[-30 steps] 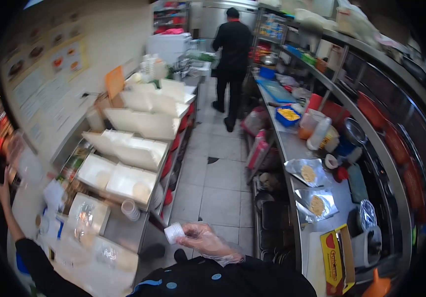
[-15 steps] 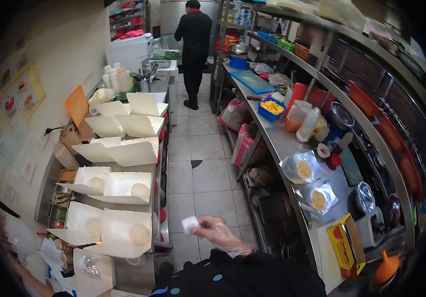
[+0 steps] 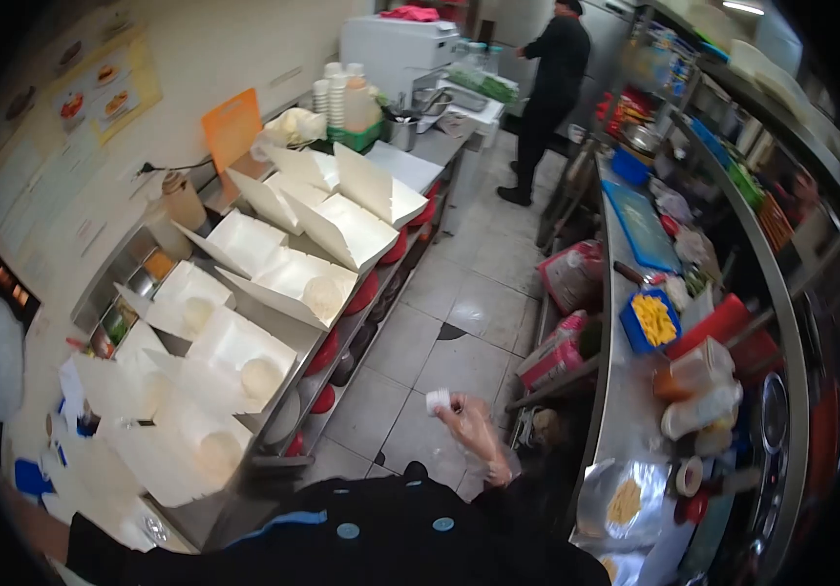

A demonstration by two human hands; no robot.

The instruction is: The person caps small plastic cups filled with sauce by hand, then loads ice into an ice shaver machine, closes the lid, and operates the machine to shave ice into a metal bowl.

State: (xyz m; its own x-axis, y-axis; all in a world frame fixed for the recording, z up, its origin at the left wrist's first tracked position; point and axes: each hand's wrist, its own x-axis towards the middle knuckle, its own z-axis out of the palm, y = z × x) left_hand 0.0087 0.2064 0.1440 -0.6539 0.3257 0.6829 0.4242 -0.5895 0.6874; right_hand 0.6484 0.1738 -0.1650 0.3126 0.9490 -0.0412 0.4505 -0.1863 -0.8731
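Observation:
My right hand [image 3: 479, 435], in a clear plastic glove, is above the floor in front of me. Its fingers are closed on a small white cup-like object [image 3: 438, 401]. At the lower left edge, only the wrist and part of my left hand [image 3: 34, 523] show, dim and with the fingers out of sight. It is nearest to the open white takeaway boxes [image 3: 244, 337] lined up on the left counter. Round pale mounds of food [image 3: 262, 379] sit in several of these boxes.
On the right counter are foil sheets [image 3: 596, 498] with pale food, a blue basket of yellow fries [image 3: 652, 320], bottles and a blue cutting board [image 3: 641, 225]. A person in black [image 3: 549, 107] stands at the far end of the tiled aisle [image 3: 440, 376]. Shelves overhang the right counter.
My view has swung left and tilted, so the boxes look slanted and the right counter lies further right. My right hand still holds the white object. The far person has turned and raised an arm.

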